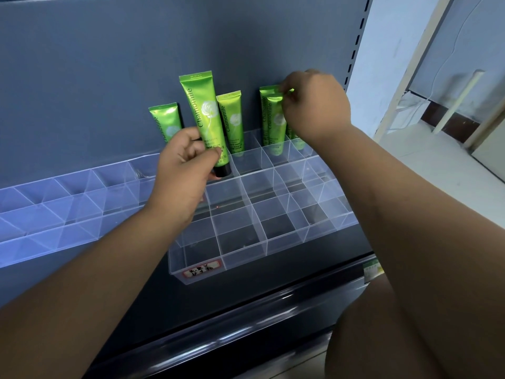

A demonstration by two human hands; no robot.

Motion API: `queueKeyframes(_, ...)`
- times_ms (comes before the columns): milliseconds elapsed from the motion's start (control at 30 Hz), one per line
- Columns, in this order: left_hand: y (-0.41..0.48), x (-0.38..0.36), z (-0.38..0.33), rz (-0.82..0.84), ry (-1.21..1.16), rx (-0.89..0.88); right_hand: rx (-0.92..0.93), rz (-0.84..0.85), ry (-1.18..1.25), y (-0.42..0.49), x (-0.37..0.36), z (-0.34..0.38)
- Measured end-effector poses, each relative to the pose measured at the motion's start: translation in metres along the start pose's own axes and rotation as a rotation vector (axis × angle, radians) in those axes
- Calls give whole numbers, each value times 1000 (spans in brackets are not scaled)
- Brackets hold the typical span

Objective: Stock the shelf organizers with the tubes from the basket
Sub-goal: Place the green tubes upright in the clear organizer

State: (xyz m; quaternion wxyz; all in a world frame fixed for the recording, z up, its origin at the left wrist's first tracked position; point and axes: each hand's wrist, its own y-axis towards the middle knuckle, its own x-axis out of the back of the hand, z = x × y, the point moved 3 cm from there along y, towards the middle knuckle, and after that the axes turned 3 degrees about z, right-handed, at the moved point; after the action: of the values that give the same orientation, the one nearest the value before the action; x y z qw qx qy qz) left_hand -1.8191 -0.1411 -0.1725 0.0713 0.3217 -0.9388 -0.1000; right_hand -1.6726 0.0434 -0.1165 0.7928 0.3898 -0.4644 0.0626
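Glossy green tubes [203,110], clear-plastic organizer [246,231]

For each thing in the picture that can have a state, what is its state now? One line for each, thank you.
Left hand: closed on the tall tube.
Tall tube: held upright, cap down, above the organizer.
Right hand: pinching the top of a front tube.
Front tube: upright in a back cell.
Middle tube: standing in a back cell.
Left tube: upright, base hidden.
Clear organizer: front cells unfilled.
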Motion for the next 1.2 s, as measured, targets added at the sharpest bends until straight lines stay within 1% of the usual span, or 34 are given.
queueKeyframes(300, 3, 0, 3, 20, 42, -16, -24, 17, 22, -4, 3, -1)
queueKeyframes(367, 4, 1, 4, 26, 64, -26, -23, -32, 8, -7, 8, 2)
queueKeyframes(467, 5, -2, 2, 49, 102, -53, 32, -139, 7, -14, 16, 13)
queueKeyframes(533, 8, -3, -2, 54, 95, -64, 84, -140, 109, -20, 16, 27)
queueKeyframes(600, 12, -4, -6, 65, 70, -76, 108, -52, 321, -23, 8, 39)
queueKeyframes(667, 17, -5, -10, 69, 47, -84, 94, 51, 524, -24, -4, 48)
queueKeyframes(733, 21, -6, -11, 69, 39, -81, 75, 130, 634, -23, -15, 52)
queueKeyframes(800, 25, -9, -11, 67, 35, -73, 51, 169, 695, -22, -21, 54)
queueKeyframes(900, 32, -14, -9, 70, 42, -73, 46, 152, 697, -19, -25, 53)
queueKeyframes(1067, 42, -18, -9, 35, 104, -90, 17, 49, 640, -16, -31, 44)
queueKeyframes(1200, 43, -20, -4, 43, 136, -50, -17, 67, 615, -12, -40, 38)
